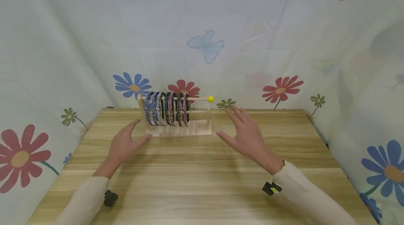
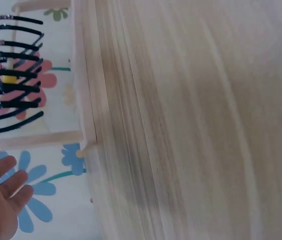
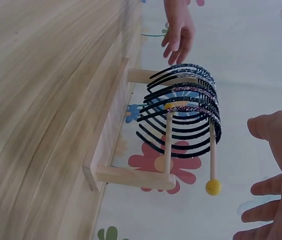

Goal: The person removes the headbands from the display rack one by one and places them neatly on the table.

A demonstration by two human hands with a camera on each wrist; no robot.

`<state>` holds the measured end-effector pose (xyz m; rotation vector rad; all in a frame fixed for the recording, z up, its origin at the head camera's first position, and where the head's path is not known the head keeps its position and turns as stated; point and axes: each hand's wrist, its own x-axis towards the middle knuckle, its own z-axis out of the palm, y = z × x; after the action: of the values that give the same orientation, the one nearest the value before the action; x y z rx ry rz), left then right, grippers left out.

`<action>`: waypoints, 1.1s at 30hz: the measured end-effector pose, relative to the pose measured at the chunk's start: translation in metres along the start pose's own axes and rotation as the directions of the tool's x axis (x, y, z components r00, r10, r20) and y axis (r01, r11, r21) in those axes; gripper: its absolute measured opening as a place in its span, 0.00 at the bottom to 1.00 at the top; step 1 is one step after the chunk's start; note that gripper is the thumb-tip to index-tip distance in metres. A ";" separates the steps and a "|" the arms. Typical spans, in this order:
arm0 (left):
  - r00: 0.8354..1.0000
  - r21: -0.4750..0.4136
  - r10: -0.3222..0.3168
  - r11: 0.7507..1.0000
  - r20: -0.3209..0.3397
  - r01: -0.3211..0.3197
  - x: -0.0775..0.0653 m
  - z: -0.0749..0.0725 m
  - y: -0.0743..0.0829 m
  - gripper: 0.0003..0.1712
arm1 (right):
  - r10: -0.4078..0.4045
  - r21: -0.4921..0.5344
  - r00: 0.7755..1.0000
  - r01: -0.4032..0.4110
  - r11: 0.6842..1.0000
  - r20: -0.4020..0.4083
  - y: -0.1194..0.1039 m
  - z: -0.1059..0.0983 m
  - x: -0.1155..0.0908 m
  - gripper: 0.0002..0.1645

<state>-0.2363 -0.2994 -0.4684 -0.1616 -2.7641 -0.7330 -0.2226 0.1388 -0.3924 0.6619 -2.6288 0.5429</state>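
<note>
Several glittery headbands with dark toothed bands hang in a row from the upper rod of a wooden stand. Blue, silver and pink sparkles cover them, and they sit toward the stand's left end. A yellow ball caps the rod's right end. My left hand is beside the stand's left end, thumb near the base corner, fingers spread and holding nothing. To the right of the stand, my right hand hovers with fingers extended and nothing in it. The right wrist view shows the headbands draped over two rods.
The stand is near the back edge of a wood-grain table. Behind and at both sides hangs a pale cloth printed with flowers and butterflies. Small black devices are strapped at the wrists over cream sleeves.
</note>
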 end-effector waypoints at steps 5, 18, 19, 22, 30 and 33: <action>1.000 -0.096 -0.002 0.995 0.009 0.003 0.017 0.010 -0.019 0.52 | 0.022 0.069 1.000 -0.022 0.997 -0.005 -0.011 0.004 0.009 0.47; 0.997 -0.249 0.009 0.969 0.076 0.010 0.041 0.033 -0.046 0.49 | 0.035 0.316 0.998 -0.017 0.949 -0.052 -0.034 0.032 0.031 0.37; 0.996 -0.260 0.010 0.966 0.084 0.012 0.042 0.034 -0.048 0.48 | 0.039 0.341 0.998 -0.020 0.940 -0.051 -0.035 0.034 0.033 0.36; 0.994 -0.282 -0.009 0.958 0.113 0.040 0.044 0.039 -0.050 0.48 | 0.059 0.412 0.997 -0.038 0.910 -0.040 -0.040 0.039 0.039 0.34; 0.988 -0.305 -0.020 0.950 0.153 0.066 0.048 0.047 -0.051 0.45 | 0.088 0.568 0.996 -0.079 0.819 0.011 -0.051 0.056 0.053 0.31; 0.987 -0.316 -0.028 0.946 0.157 0.077 0.048 0.048 -0.050 0.42 | 0.097 0.621 0.995 -0.093 0.779 0.028 -0.053 0.062 0.058 0.30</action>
<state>-0.3025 -0.3170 -0.5180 -0.2164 -2.7764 -1.2326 -0.2591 0.0469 -0.4061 0.7003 -2.4612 1.4826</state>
